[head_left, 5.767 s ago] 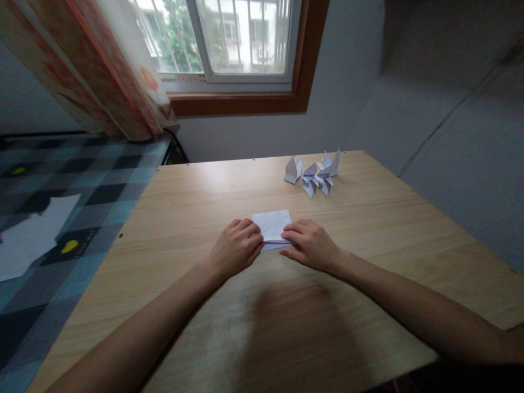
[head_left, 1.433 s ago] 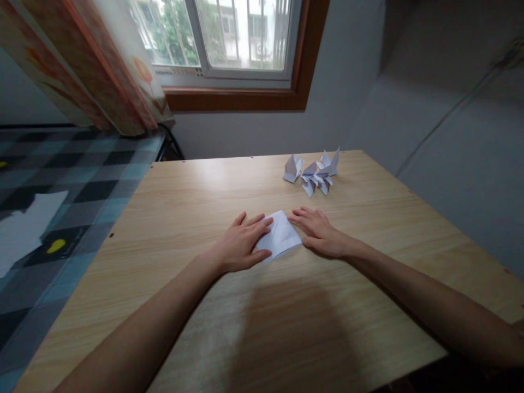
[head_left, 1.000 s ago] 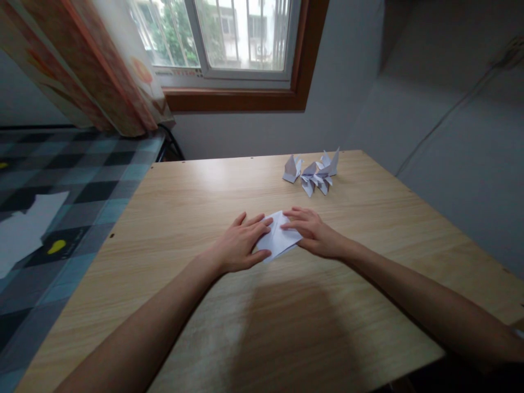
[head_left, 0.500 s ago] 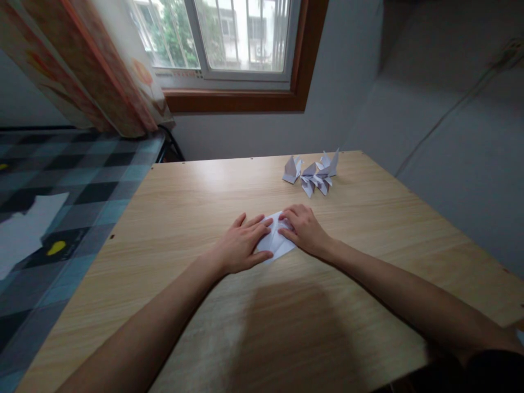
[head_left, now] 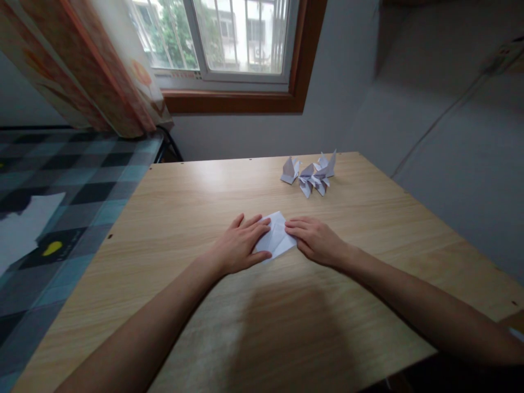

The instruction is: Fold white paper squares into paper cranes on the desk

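Observation:
A folded sheet of white paper lies flat on the light wooden table, its creases showing between my hands. Spread over its left part, my left hand presses it down with fingers stretched out and thumb apart. My right hand rests at the paper's right edge, fingers extended close together with the tips on the paper. The fingers of both hands cover parts of the sheet.
Several folded white paper figures stand near the table's far edge. To the left is a checked cloth surface with white paper scraps. Behind the table are a window and a curtain.
My right hand has shifted right and slightly down across the paper, its fingers straightening from a curl and baring more of the sheet. My left hand has stayed put.

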`<action>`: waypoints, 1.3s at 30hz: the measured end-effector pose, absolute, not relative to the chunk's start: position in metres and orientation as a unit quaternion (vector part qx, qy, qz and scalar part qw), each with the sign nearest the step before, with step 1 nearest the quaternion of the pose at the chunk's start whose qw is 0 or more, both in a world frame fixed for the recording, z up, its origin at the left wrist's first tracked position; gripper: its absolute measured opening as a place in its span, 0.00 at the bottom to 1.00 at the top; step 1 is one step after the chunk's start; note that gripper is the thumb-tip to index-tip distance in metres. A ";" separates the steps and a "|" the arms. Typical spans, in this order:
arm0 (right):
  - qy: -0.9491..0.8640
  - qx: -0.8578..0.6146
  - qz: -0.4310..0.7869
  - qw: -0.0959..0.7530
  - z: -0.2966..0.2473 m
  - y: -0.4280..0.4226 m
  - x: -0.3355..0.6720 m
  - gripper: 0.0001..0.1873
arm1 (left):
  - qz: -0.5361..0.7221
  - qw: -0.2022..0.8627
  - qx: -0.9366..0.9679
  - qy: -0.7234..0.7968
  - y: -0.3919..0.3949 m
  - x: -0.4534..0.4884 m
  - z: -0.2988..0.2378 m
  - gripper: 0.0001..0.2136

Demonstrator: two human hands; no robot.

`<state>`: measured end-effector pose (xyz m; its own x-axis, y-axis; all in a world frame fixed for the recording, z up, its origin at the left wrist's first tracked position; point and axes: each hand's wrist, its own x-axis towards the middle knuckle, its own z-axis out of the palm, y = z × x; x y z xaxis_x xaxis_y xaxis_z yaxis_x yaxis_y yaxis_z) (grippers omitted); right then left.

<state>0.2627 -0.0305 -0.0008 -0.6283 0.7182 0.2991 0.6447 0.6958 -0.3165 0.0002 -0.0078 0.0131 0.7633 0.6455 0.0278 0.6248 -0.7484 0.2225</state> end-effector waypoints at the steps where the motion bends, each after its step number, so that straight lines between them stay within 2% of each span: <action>1: -0.888 -0.384 0.117 0.223 0.000 -0.031 0.260 0.25 | 0.052 0.100 0.933 0.343 -0.008 0.000 0.013 0.29; 5: -0.844 -0.394 0.200 0.304 0.002 -0.030 0.251 0.40 | 0.055 0.104 0.930 0.348 -0.008 0.000 0.013 0.39; 6: -0.845 -0.392 0.200 0.305 0.003 -0.030 0.251 0.38 | 0.061 0.106 0.929 0.348 -0.007 0.000 0.012 0.41; 9: -0.875 -0.366 0.163 0.271 0.004 -0.030 0.255 0.21 | 0.095 0.112 0.923 0.356 -0.006 -0.001 0.009 0.46; 12: -0.903 -0.330 0.120 0.248 0.003 -0.032 0.262 0.15 | 0.134 0.117 0.915 0.363 -0.006 -0.002 0.007 0.51; 14: -0.912 -0.321 0.098 0.235 0.003 -0.033 0.265 0.12 | 0.155 0.118 0.912 0.360 -0.006 -0.003 0.007 0.48; 18: -0.922 -0.327 0.052 0.200 0.006 -0.030 0.271 0.12 | 0.181 0.110 0.922 0.323 -0.005 -0.009 0.010 0.26; 20: -0.921 -0.343 0.031 0.180 0.008 -0.027 0.274 0.13 | 0.191 0.100 0.933 0.287 -0.005 -0.012 0.012 0.21; 22: -0.918 -0.362 0.022 0.157 0.010 -0.025 0.275 0.17 | 0.196 0.091 0.943 0.255 -0.005 -0.014 0.012 0.19; 26: -0.917 -0.379 0.029 0.118 0.007 -0.025 0.272 0.32 | 0.199 0.069 0.948 0.239 -0.006 -0.013 0.010 0.16; 32: -0.919 -0.378 0.052 0.105 -0.001 -0.023 0.258 0.44 | 0.168 0.019 0.951 0.260 -0.013 -0.004 0.013 0.20; 35: -0.917 -0.374 0.054 0.126 -0.004 -0.019 0.254 0.44 | 0.158 -0.005 0.950 0.270 -0.016 -0.001 0.015 0.17; 39: -0.912 -0.372 0.061 0.164 -0.008 -0.019 0.255 0.38 | 0.149 -0.031 0.951 0.269 -0.018 -0.001 0.017 0.13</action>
<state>0.2553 -0.0187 -0.0077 -0.6694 0.6978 0.2548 0.6580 0.7162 -0.2328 -0.0006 -0.0178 0.0165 0.8111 0.5024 0.2996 0.5206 -0.8535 0.0220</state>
